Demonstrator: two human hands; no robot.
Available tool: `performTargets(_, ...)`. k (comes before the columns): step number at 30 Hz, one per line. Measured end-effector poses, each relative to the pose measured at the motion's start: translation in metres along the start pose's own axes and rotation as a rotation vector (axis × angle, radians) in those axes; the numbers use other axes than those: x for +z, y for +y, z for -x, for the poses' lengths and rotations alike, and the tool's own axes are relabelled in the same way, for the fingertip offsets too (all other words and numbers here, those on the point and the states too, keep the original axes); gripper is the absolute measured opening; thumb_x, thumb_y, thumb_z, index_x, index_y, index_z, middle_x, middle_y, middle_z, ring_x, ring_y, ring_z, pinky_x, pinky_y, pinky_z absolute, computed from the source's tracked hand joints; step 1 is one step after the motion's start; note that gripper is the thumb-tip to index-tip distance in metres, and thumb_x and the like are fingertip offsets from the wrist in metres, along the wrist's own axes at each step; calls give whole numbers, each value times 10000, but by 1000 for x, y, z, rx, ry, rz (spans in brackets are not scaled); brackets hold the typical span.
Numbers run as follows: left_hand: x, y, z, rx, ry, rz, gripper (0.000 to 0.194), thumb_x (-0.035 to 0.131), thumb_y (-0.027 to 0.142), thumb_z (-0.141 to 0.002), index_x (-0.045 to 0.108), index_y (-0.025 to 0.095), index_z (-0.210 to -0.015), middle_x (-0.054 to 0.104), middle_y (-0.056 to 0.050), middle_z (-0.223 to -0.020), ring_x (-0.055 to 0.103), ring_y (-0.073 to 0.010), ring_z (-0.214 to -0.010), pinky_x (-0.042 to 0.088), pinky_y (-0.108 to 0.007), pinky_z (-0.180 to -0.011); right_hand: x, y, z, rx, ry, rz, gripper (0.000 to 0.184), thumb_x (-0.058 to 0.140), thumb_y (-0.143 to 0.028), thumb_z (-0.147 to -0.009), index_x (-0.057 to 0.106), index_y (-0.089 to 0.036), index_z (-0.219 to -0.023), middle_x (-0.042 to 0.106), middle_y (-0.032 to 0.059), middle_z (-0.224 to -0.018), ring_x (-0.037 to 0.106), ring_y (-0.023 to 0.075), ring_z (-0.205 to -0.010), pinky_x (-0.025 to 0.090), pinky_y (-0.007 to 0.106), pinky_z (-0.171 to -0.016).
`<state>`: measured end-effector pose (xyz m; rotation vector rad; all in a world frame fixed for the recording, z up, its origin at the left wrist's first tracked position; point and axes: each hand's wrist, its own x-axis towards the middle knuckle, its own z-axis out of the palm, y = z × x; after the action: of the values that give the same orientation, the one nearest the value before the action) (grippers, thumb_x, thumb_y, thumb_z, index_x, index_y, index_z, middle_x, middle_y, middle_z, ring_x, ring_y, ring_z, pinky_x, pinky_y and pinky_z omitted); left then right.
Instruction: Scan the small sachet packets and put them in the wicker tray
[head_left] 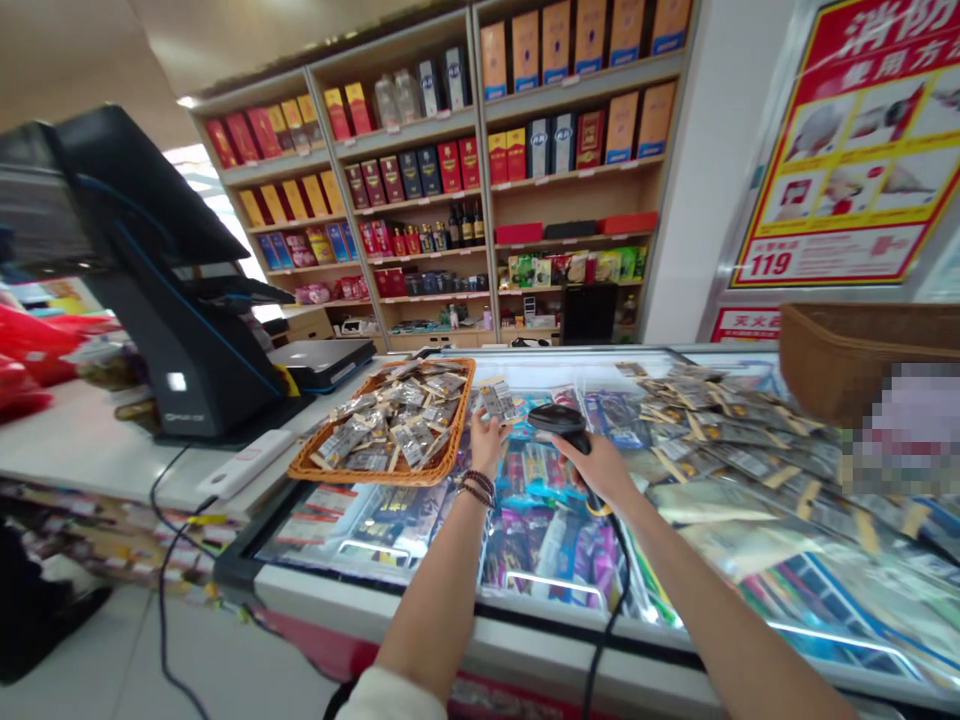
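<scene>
My right hand [600, 468] grips a black handheld barcode scanner [561, 422] over the glass top of a freezer, its head turned toward my left hand. A small clear snack packet [499, 400] with a printed label is pinched in my left hand [486, 440], just left of the scanner. Beside that hand, an orange wicker basket [459, 440] holds many similar packets. More packets [739, 440] lie in a spread heap on the glass to the right. The scanner's black cable [624, 570] hangs down over the freezer's front edge.
On the left counter stand a black point-of-sale terminal [217, 370] and a white bar-shaped device [246, 465]. A brown basket [840, 350] sits at the right, beside a blurred patch. Shelves [420, 205] of boxed goods line the back wall. Bagged goods [547, 545] show under the glass.
</scene>
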<state>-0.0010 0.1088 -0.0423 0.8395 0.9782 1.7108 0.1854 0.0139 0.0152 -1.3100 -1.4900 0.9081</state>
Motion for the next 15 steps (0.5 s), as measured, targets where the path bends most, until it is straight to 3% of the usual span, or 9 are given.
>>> performTargets(7,1,-1,-2,-27,34,-14,459,723,277,-913,525,243,-1326,709,-44,-973,736,-149,-889,605,-364,-941,0,-2,0,24,-13,24,422,680,-564,-840,572,-247,-583,565,-7,-396,485,139,-313,381,260,-384)
performTargets(15,-2,-3,-3,25,-20,-45,527,767,324,-876,518,256,-1336,715,-72,-1094,734,-174,-966,601,-376,-937,-1,4,-2,35,-26,-4,426,700,-605,-812,567,-256,-607,551,-14,-390,497,150,-320,384,266,-377)
